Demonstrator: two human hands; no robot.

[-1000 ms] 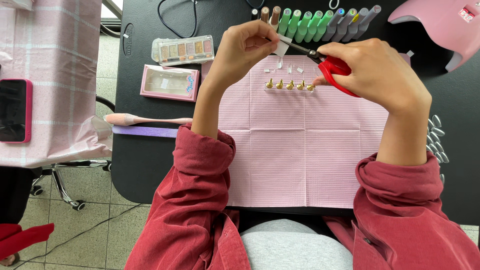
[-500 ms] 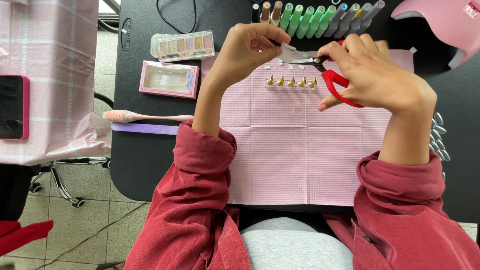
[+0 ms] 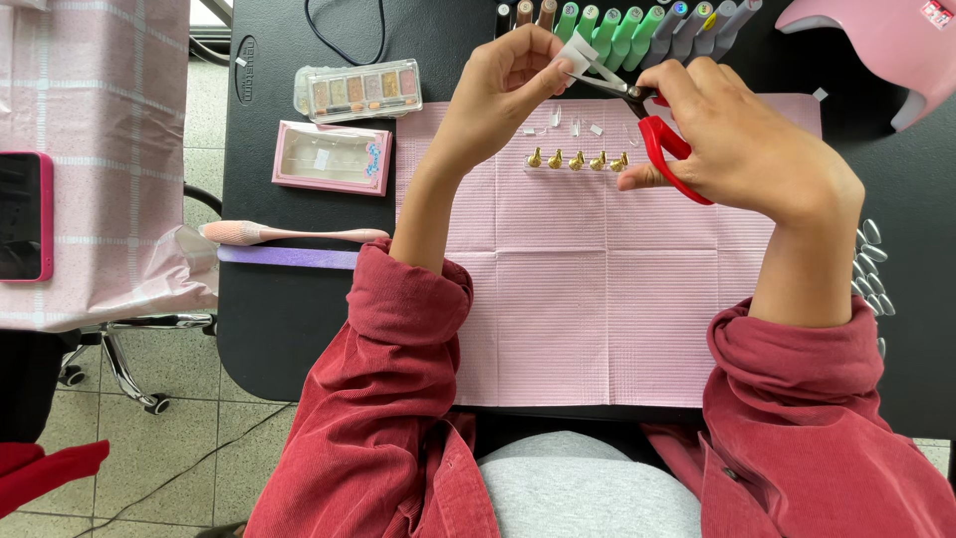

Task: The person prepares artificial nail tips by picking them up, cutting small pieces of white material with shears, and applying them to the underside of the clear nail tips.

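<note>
Head view: at upper centre of the frame, the left hand (image 3: 503, 95) pinches a small white strip (image 3: 578, 52) between its fingers. The right hand (image 3: 742, 144) grips red scissors (image 3: 662, 139), fingers curled through the handles, blades at the strip. Both hover over a pink mat (image 3: 597, 299) on the black counter (image 3: 289, 319), above a row of gold studs (image 3: 578, 160).

The lower part of the pink mat (image 3: 597, 319) is bare, so a hand can slide there, but the row of little gold pegs (image 3: 578, 160), the bottles (image 3: 637, 25) and the pink lamp (image 3: 876, 45) block the top.
</note>
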